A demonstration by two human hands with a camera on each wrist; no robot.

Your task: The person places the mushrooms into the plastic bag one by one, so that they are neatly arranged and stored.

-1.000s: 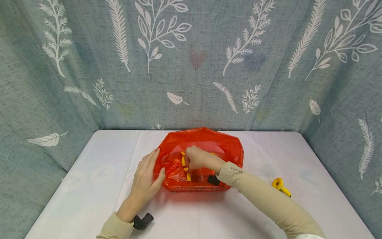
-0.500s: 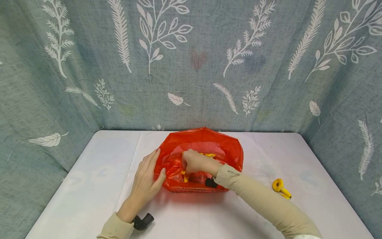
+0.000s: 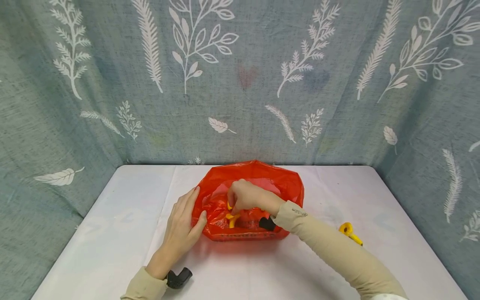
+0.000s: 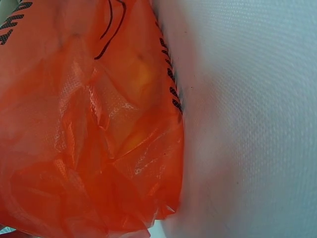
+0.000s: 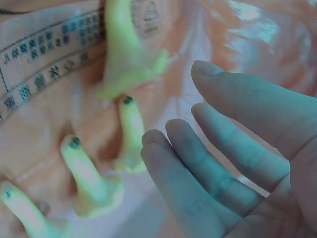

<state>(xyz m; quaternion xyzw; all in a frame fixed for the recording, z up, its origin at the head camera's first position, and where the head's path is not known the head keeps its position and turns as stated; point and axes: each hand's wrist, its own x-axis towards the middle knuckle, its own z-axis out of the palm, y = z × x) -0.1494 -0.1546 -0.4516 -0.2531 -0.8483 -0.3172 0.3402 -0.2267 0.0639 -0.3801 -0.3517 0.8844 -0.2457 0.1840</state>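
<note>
L hand (image 3: pixel 180 227) hasn't budged, fingers spread on bag's (image 3: pixel 258 170) left side; R hand (image 3: pixel 246 196), spread, is in bag by 4 yellow pcs (image 5: pixel 91 183), near pc (image 3: pixel 232 220) now showing more.

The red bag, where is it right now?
In the head view, the red bag sits near the middle of the table, with the left hand at its left side and the right hand inside its open top.

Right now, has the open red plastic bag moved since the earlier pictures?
No, the red plastic bag shows no visible shift relative to the white rectangular table.
</note>
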